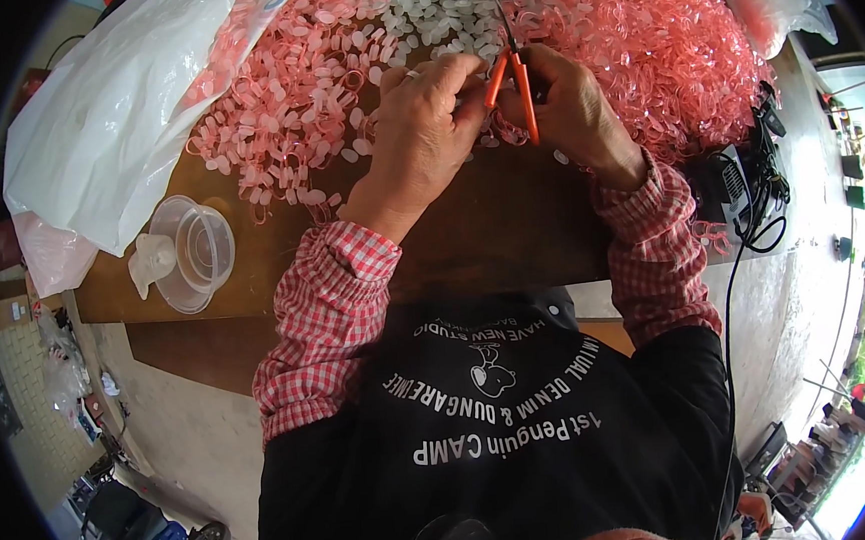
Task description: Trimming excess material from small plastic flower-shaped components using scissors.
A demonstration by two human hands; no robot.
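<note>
My right hand (577,109) is closed around a pair of scissors (528,103) with orange handles. Their dark, narrow blades point away from me, slightly parted from the look of the handles. Close beside them, my left hand (418,136) has its thumb and fingers pressed together; whatever they pinch is too small or hidden to make out. Both hands are above the brown table, at the near edge of the heaps. Beyond the scissors lies a pile of clear oval plastic pieces (444,8). Pink plastic pieces with loops and oval tabs (292,129) spread left of my left hand.
A large heap of glossy pink plastic loops (647,44) fills the right of the brown table (510,229). A white plastic bag (111,112) covers the far left. Near it stands a round clear tub (196,261). Black cables (763,187) hang at the right edge.
</note>
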